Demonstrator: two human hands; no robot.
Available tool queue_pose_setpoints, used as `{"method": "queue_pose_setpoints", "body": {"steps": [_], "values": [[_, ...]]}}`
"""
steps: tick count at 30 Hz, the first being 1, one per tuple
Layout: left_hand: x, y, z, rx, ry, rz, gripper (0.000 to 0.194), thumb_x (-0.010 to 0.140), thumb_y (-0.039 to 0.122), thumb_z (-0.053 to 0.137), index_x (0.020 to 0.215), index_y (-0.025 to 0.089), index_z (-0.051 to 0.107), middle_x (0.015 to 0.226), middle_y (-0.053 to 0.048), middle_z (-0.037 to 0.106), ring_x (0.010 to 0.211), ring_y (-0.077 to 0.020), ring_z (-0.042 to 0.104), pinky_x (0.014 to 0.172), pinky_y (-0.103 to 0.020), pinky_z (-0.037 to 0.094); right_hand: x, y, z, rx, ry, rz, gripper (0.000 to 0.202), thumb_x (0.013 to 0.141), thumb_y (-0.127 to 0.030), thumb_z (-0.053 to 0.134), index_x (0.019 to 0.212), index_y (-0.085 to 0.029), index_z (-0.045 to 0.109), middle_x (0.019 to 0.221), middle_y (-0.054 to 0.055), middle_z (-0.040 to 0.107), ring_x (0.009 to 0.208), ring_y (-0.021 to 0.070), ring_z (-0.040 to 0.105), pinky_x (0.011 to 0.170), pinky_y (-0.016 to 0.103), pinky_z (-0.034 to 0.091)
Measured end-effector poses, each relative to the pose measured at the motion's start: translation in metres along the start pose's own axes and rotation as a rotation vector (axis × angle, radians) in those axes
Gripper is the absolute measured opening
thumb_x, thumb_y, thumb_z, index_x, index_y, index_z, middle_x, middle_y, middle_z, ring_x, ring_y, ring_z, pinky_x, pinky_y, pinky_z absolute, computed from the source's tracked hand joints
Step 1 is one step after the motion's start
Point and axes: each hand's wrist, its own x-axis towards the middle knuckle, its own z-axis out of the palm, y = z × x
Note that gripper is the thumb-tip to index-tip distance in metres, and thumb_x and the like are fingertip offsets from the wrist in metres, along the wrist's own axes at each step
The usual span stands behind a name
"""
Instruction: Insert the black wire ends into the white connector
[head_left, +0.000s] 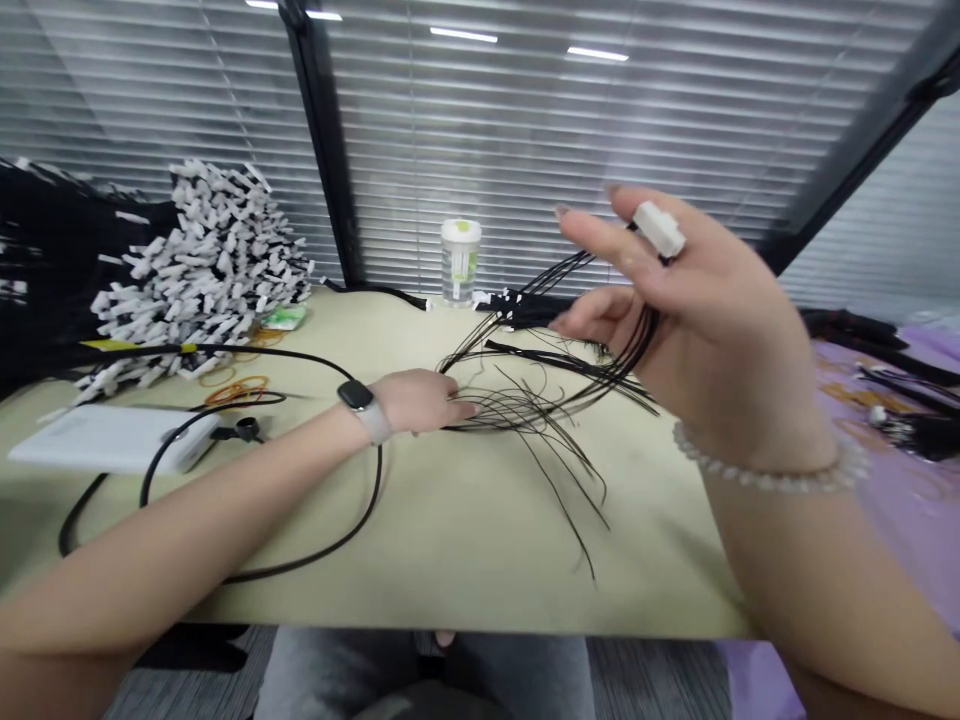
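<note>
My right hand (697, 300) is raised above the right side of the table. A white plastic connector (660, 230) is gripped at the base of its thumb and forefinger, while the other fingers curl loosely. Thin black wires (525, 408) hang from that hand in a loop and reach down to the tabletop, their loose ends fanned out to the front. Lower and farther left, my left hand (424, 400), with a watch on the wrist, is closed around the gathered wires just above the table. Its fingertips are partly hidden.
A large pile of white-ended black cables (217, 270) stands back left. Near it are a white power bank (112, 438), a looped black cable (379, 490) and orange rubber bands (240, 390). A clear lidded cup (459, 262) stands at the back; purple sheeting (892, 500) lies right.
</note>
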Motion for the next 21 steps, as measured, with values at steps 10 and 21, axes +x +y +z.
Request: {"method": "queue_pose_setpoints", "body": {"steps": [10,21], "values": [[-0.030,-0.020,0.003,-0.334,0.518,0.012,0.042,0.080,0.041,0.054,0.115,0.022,0.042,0.099,-0.002,0.059,0.074,-0.0115,0.062,0.066,-0.023,0.049,0.006,-0.029,-0.068,-0.175,-0.204,-0.030,0.041,0.072,-0.028,0.059,0.113,-0.028,0.057,0.119,-0.003,0.059,0.108,0.0219,0.058,0.086,0.041,0.050],[0.004,0.021,-0.034,-0.616,0.678,0.059,0.027,0.086,0.042,0.045,0.078,0.016,0.053,0.059,0.002,0.046,0.045,-0.0072,0.047,0.041,-0.018,0.040,0.006,-0.058,-0.065,-0.900,0.106,-0.298,0.016,0.086,-0.029,0.055,0.097,-0.036,0.064,0.083,-0.002,0.060,0.085,0.0145,0.061,0.078,0.029,0.054]]}}
